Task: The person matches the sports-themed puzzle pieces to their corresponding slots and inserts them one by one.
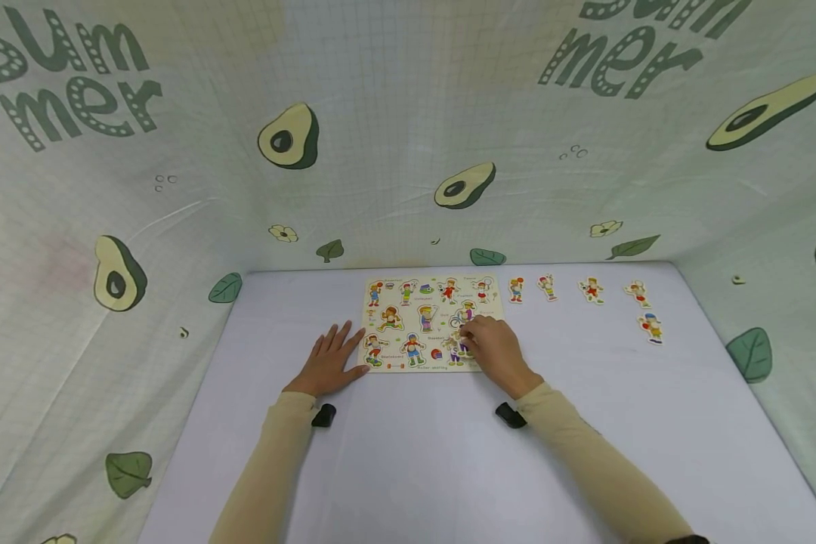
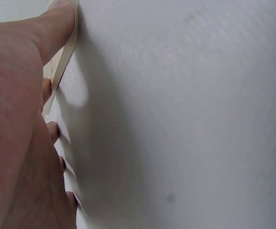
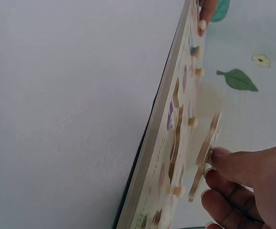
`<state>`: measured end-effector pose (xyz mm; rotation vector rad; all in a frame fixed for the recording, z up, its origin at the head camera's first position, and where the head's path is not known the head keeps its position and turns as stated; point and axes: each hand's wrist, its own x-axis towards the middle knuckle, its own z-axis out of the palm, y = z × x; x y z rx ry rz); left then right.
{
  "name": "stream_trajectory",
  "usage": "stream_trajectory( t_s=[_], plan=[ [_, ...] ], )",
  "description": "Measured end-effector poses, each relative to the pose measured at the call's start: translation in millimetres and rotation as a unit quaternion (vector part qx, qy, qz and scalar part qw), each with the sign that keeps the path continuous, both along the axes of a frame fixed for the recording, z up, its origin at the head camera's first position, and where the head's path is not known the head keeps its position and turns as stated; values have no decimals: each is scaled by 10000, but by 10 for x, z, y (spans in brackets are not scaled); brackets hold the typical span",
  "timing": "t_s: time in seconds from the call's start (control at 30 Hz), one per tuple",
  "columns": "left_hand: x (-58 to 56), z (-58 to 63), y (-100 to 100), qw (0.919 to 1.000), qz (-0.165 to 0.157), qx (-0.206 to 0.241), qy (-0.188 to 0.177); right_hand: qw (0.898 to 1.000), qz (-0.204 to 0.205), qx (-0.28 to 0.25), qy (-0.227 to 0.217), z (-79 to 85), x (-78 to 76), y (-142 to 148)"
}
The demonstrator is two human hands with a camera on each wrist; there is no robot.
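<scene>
A cream wooden puzzle board (image 1: pixel 410 313) printed with sporty children lies near the table's back edge. The left hand (image 1: pixel 329 360) rests with fingers spread at the board's left side; its thumb (image 2: pixel 59 28) touches the board edge in the left wrist view. Over the board's lower right, the right hand (image 1: pixel 495 349) pinches a thin wooden puzzle piece (image 3: pixel 206 148) between thumb and fingers. In the right wrist view this piece is tilted and apart from the board. Its picture is mostly hidden by the hand. Several small knobs (image 3: pixel 192 122) stick up from the board.
Several loose figure pieces lie right of the board, among them a ball player (image 1: pixel 515 289) and a blue-capped figure (image 1: pixel 650 328). The white table (image 1: pixel 408 468) meets an avocado-print cloth (image 1: pixel 381 211) at the back and sides. Black wrist devices (image 1: pixel 324 415) sit at both cuffs.
</scene>
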<state>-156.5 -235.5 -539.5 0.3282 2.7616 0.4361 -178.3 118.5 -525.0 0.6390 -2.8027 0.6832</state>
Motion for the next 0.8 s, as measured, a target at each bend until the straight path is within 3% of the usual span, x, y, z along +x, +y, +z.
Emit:
stream_trajectory(
  t_s=[0.8],
  plan=[
    [7, 17, 17, 10000, 8, -7, 34, 9983, 188, 559, -26, -118, 32, -180]
  ],
)
